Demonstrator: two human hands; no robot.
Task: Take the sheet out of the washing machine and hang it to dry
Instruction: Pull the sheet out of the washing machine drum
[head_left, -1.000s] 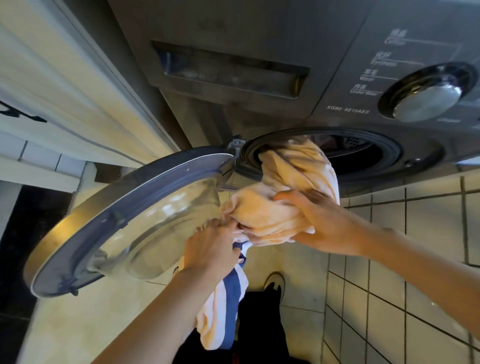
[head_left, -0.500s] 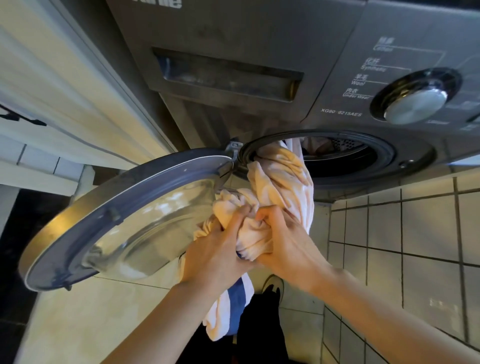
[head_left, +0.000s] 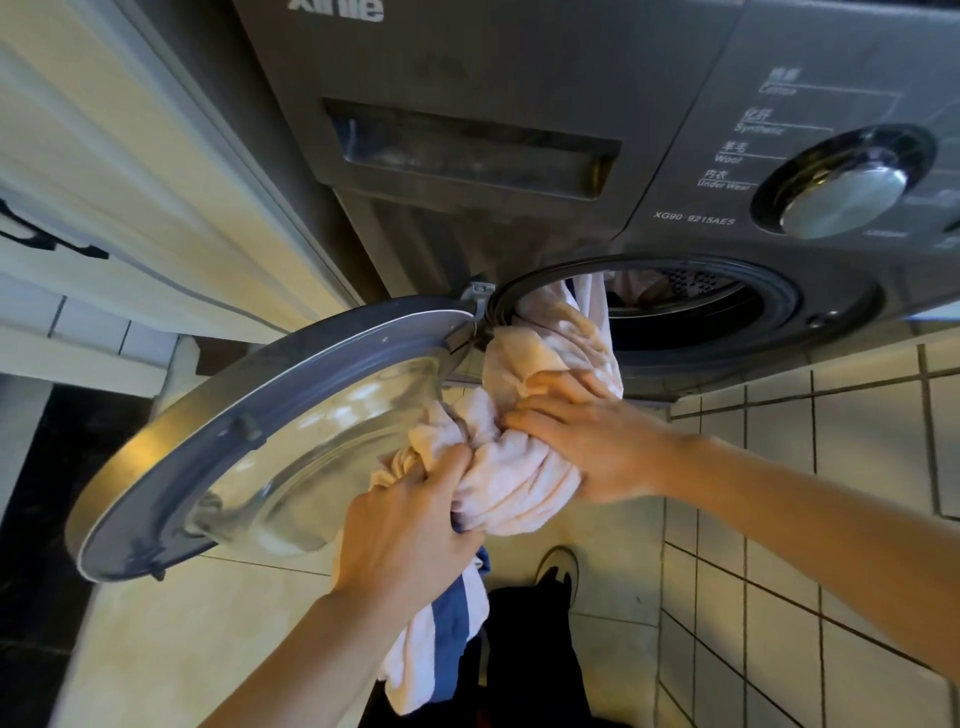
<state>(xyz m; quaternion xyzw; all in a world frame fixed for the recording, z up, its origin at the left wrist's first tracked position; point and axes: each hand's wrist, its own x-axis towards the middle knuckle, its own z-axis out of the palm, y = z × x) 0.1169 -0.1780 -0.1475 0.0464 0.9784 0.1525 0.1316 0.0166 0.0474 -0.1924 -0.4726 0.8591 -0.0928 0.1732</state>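
Two hands are on the sheet (head_left: 519, 478) in the head view. We note the left hand (head_left: 410, 540) with its fingers curled round a bunched fold, and the right hand (head_left: 587, 441) gripping the twisted cloth just above it, fingers wrapped over the top. The sheet is pale with a blue stripe. It runs out of the drum opening (head_left: 691, 312) of the washing machine (head_left: 519, 78), over the rim, and its tail hangs below the left hand. The round door (head_left: 260, 441) stands swung open at left, just beside the cloth. A shoe (head_left: 558, 564) rests on the tiled floor (head_left: 779, 519) below.
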